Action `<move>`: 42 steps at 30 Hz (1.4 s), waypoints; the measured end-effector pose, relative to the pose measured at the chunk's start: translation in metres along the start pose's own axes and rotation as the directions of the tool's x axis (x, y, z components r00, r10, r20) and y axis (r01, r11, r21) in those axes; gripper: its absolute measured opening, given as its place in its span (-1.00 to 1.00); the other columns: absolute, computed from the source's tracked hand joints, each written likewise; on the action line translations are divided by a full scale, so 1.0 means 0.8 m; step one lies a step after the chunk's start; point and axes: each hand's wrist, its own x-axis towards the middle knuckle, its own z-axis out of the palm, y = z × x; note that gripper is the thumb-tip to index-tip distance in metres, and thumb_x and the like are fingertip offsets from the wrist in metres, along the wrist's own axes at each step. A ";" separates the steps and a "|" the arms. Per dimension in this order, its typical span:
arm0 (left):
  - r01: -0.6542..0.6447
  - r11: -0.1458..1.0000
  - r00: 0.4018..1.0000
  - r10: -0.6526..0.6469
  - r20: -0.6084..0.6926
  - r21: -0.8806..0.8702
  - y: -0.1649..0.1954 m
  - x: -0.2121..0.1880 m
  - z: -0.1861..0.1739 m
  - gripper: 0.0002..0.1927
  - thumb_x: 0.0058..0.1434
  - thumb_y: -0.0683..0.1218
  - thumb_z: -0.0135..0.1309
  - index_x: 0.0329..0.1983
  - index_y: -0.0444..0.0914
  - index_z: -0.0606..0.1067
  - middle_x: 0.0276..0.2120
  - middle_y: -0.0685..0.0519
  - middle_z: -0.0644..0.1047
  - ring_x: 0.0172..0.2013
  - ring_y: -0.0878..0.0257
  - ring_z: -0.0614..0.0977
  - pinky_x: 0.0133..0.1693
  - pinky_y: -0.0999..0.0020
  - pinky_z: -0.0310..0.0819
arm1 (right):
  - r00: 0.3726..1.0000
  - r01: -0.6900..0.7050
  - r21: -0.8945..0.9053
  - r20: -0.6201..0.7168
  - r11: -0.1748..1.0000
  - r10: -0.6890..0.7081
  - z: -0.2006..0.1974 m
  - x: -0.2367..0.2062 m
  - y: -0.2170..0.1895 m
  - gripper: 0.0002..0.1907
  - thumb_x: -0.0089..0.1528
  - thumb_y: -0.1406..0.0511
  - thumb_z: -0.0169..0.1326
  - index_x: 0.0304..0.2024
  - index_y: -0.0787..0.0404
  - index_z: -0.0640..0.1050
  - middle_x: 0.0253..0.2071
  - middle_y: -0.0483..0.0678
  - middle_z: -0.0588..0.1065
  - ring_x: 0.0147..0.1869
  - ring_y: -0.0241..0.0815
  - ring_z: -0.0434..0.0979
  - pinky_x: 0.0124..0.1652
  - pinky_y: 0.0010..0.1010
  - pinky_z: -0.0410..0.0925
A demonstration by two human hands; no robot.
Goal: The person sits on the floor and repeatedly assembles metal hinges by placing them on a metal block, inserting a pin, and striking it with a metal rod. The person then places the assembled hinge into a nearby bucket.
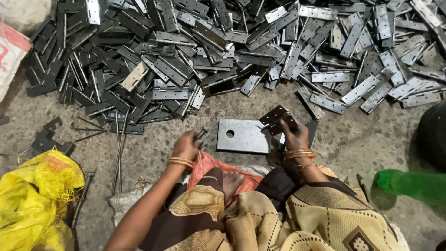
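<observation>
- The left hand is closed around a thin metal pin.
- The right hand pinches a dark hinge tight, with its fingers wrapped on it.
- A flat metal plate with a hole lies on the floor between the two hands.
- A big pile of hinges sits just past both hands.
- A yellow bag lies far off to the left hand's side.

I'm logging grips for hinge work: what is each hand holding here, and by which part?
The right hand holds a dark hinge by its lower edge. The left hand grips a thin metal pin near its lower end.
</observation>
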 end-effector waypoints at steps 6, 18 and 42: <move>0.169 0.953 0.973 -0.201 0.109 0.252 -0.067 -0.032 -0.050 -0.74 0.10 -0.08 0.28 -0.16 -0.23 0.60 -0.14 -0.19 0.63 -0.07 -0.16 0.64 0.00 0.01 0.52 | 0.999 0.031 -0.168 0.046 0.985 -0.024 0.026 -0.016 -0.018 -0.85 0.32 0.36 0.23 -0.11 0.34 0.64 -0.29 -0.15 0.63 -0.25 -0.47 0.46 -0.29 -0.51 0.37; 0.195 0.948 0.940 -0.254 0.228 0.252 -0.082 -0.063 -0.034 -0.61 0.04 0.00 0.37 -0.15 -0.27 0.55 -0.13 -0.18 0.60 -0.06 -0.15 0.62 0.00 0.00 0.49 | 0.995 0.070 -0.173 0.084 0.982 -0.056 0.041 -0.021 -0.051 -0.86 0.33 0.39 0.17 -0.08 0.34 0.63 -0.35 -0.17 0.56 -0.26 -0.46 0.42 -0.28 -0.51 0.36; 0.235 0.960 0.968 -0.245 0.048 0.150 -0.076 -0.046 -0.031 -0.64 0.23 0.05 0.16 0.00 -0.24 0.58 -0.25 -0.31 0.62 -0.15 -0.26 0.65 -0.12 -0.06 0.53 | 0.976 0.182 -0.273 0.168 0.945 -0.140 0.050 -0.025 -0.063 -0.65 0.24 0.41 0.24 0.10 0.21 0.61 -0.16 0.15 0.64 -0.19 -0.31 0.67 -0.17 -0.43 0.48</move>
